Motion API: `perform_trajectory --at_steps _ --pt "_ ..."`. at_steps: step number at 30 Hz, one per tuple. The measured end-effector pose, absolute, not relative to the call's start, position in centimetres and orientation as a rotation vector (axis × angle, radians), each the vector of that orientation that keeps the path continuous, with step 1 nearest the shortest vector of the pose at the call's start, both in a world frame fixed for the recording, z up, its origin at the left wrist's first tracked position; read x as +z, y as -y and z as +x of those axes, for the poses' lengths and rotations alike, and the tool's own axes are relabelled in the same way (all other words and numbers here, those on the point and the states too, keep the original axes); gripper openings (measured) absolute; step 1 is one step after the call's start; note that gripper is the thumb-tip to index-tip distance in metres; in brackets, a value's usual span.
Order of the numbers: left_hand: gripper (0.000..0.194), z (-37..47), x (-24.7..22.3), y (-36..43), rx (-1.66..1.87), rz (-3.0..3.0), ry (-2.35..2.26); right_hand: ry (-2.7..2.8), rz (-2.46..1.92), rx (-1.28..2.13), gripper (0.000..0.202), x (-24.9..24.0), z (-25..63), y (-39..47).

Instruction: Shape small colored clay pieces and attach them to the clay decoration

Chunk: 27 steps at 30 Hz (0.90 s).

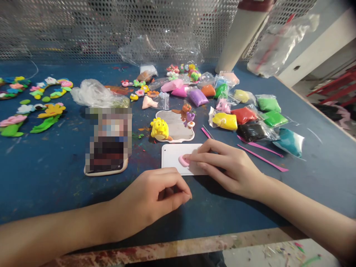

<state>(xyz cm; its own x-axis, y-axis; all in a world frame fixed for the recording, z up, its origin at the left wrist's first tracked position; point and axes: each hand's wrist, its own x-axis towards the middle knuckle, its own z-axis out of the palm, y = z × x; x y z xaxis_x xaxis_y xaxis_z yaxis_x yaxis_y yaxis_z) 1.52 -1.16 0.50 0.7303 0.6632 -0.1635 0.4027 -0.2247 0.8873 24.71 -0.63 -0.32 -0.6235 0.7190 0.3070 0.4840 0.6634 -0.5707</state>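
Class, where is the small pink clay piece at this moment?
The pink clay piece lies on the white board near the table's middle, under the right hand fingertips, just below the yellow figure.

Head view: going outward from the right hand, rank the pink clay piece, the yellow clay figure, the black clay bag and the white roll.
From the right hand:
1. Pink clay piece, touching its fingertips on the white board.
2. Black clay bag, just behind the hand.
3. Yellow clay figure, behind and to the left.
4. White roll, far back against the mesh.

Pink clay piece on a white board — blue table, yellow figure.
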Motion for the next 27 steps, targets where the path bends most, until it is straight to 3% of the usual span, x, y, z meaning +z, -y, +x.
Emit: perform_trajectory --at_steps 22,27 --pt "0.011 1.50 0.63 0.97 0.259 1.883 -0.798 2.388 -0.920 0.586 0.032 -0.18 24.50 0.40" --pt "0.012 1.45 0.45 0.97 0.273 1.878 -0.800 2.468 -0.890 0.443 0.031 -0.20 24.48 0.44"
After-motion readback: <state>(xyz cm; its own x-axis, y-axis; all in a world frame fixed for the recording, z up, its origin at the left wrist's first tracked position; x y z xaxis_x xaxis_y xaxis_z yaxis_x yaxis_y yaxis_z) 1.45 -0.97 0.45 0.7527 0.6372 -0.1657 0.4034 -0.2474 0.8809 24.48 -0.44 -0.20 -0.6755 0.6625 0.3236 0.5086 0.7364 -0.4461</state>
